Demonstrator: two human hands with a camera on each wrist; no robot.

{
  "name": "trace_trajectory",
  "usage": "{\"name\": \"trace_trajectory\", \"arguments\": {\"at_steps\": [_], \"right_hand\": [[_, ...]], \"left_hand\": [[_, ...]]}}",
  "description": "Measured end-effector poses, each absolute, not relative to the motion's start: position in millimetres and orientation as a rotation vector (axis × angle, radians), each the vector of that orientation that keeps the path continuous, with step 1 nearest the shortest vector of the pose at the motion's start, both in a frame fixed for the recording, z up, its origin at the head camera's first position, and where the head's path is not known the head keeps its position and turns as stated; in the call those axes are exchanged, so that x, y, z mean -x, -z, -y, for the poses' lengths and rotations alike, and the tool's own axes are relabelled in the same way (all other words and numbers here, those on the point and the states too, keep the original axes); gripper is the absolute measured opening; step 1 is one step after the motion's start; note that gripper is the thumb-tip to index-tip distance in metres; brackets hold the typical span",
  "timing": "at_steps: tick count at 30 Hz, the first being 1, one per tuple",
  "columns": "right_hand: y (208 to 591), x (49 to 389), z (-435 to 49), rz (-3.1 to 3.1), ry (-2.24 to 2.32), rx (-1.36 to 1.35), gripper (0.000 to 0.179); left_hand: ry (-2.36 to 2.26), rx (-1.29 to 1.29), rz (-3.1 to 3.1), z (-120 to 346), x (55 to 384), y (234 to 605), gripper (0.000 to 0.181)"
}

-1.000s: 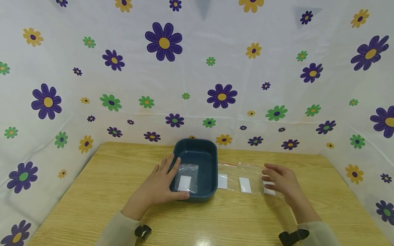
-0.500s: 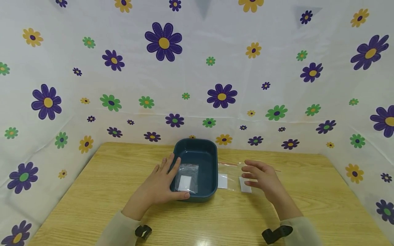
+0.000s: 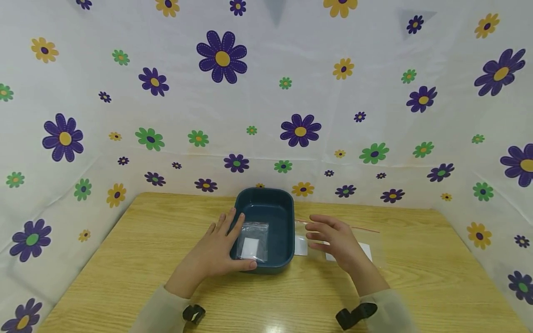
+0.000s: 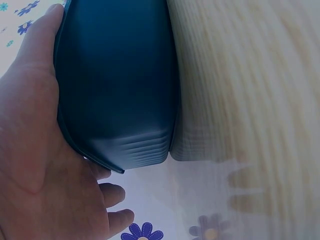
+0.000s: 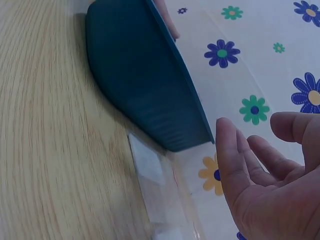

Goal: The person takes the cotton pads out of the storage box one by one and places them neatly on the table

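Note:
My left hand rests on the left rim of a dark blue plastic bin, fingers spread, thumb along its front edge. Inside the bin lies a clear zip bag with a white patch. To the right of the bin, zip bags with red strips lie in a row. One bag is beside the bin; another is partly hidden under my right hand. That hand hovers above the row with loosely bent fingers, holding nothing. The right wrist view shows its thumb and fingers apart, near the bin's rim.
The wooden table carries the bin and bags. A white cloth with purple, yellow and green flowers surrounds the table at the back and sides. Dark straps are on both wrists.
My right hand has moved left over the row of bags toward the bin, uncovering the rightmost bag and covering the middle one. The left hand and the bin have stayed put.

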State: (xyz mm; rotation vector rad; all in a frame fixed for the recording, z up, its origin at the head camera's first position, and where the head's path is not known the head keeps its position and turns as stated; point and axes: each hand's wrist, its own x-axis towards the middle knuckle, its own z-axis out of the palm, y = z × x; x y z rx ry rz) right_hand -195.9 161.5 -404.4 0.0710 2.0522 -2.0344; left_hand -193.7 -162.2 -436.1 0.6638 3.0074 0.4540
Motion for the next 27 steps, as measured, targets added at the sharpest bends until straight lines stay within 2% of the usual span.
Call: {"name": "trace_trajectory", "arguments": {"at_steps": [27], "right_hand": [[391,202,-101,-1.787,2.088,0.067,0.044]], "left_hand": [[-0.462,-0.656,-3.001,159,192,432,0.124]]}}
